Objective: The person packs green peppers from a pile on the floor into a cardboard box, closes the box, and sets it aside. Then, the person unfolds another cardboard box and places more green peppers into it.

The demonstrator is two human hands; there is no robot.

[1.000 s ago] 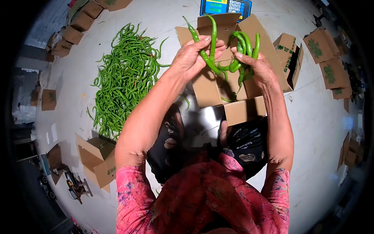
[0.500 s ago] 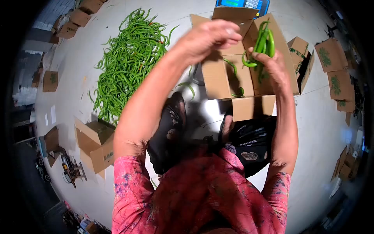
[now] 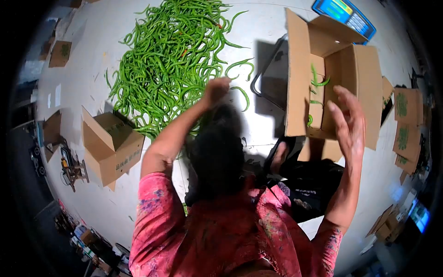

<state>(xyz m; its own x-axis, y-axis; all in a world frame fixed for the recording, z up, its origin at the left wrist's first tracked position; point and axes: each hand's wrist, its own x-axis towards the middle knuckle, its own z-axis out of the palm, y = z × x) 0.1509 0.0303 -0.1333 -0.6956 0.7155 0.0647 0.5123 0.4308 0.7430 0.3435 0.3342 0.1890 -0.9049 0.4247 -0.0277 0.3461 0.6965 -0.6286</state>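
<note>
My right hand [image 3: 349,122] is over the right side of an open cardboard box [image 3: 297,69], its fingers apart and nothing in them. Inside that box lie a few long green chili peppers [image 3: 320,83]. At the right edge of a big heap of green chili peppers [image 3: 166,60] on the floor is my left hand [image 3: 216,92]. Its fingers are mostly hidden and blurred, so I cannot make out whether it grips anything. Some loose chili peppers [image 3: 242,98] lie on the floor between the heap and the box.
A blue device with a lit screen and keys [image 3: 346,18] stands behind the box. Another open carton [image 3: 113,147] sits left of my body. More cartons [image 3: 407,124] stand at the far right. A dark metal-framed object [image 3: 272,74] is left of the box.
My right hand has let go of the bunch of chili peppers, and more lie in the box. My left hand has gone from above the box to the heap. The view has shifted.
</note>
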